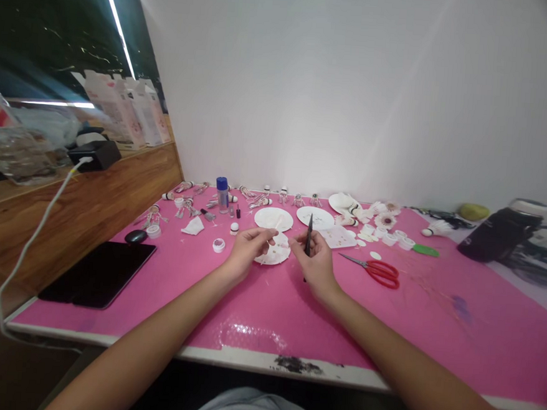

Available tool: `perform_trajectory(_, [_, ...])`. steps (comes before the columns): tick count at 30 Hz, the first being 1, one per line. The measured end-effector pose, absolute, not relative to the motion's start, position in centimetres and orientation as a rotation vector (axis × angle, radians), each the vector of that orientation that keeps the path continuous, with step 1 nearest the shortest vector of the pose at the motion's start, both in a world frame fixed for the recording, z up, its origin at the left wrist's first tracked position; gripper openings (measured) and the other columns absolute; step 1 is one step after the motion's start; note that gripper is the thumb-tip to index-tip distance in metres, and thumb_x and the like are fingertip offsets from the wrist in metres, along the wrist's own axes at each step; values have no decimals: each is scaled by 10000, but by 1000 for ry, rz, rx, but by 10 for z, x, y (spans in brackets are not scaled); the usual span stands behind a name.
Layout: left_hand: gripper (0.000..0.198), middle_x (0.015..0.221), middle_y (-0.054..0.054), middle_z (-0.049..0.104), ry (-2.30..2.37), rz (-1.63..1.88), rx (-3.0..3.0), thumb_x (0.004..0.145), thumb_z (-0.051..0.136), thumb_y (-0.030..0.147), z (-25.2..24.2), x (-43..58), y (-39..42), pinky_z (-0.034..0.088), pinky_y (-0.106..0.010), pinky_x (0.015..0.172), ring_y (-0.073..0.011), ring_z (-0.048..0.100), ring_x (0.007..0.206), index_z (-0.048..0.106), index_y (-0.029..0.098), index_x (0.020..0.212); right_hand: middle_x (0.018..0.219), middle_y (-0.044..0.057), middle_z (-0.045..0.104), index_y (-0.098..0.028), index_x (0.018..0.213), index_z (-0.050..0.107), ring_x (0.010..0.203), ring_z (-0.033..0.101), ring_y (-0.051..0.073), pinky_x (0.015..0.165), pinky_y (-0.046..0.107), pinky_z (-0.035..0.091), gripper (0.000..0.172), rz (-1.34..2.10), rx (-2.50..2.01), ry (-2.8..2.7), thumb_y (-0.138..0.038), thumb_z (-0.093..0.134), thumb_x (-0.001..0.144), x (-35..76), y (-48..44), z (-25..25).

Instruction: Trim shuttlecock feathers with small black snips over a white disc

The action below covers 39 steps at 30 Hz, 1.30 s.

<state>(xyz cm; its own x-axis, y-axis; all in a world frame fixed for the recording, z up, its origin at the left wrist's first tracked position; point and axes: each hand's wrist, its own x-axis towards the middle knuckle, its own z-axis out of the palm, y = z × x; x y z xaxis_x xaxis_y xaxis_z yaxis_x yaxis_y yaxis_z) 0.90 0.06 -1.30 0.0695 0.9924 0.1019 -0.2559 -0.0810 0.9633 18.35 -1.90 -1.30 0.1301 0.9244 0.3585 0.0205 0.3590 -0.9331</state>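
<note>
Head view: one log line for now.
left hand: near white plate, hold unclear | right hand: gripping slim black tool | red scissors: on pink table

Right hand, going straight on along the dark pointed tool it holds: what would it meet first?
Probably the white plate seen behind the tip of the dark pointed tool in the right hand; depth is unclear, so it might pass above.

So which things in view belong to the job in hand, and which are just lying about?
Likely the job:
dark pointed tool, in the right hand
white plates
shuttlecocks
red-handled scissors

Likely just lying about:
black tablet
black mouse
dark bottle
white cable

Too small to tell: whether the left hand holds anything.
</note>
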Motion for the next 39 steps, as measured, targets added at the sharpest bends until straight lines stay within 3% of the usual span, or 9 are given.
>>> perform_trajectory(15, [347, 681, -9, 608, 923, 1317, 1155, 743, 827, 500, -8, 10, -4, 262, -254, 514, -76, 371, 532, 778, 158, 778, 888, 6, 668, -244, 985, 591, 716, 568, 155, 676, 290, 469, 304, 791, -998, -1357, -437, 783, 850, 182, -24, -13])
perform_trajectory(39, [301, 698, -24, 665, 912, 1341, 1270, 777, 817, 453, -5, 12, -8, 329, -241, 515, -80, 436, 536, 806, 153, 799, 838, -9, 655, -258, 990, 579, 615, 509, 137, 585, 292, 414, 242, 704, -973, -1444, -341, 762, 853, 183, -30, -8])
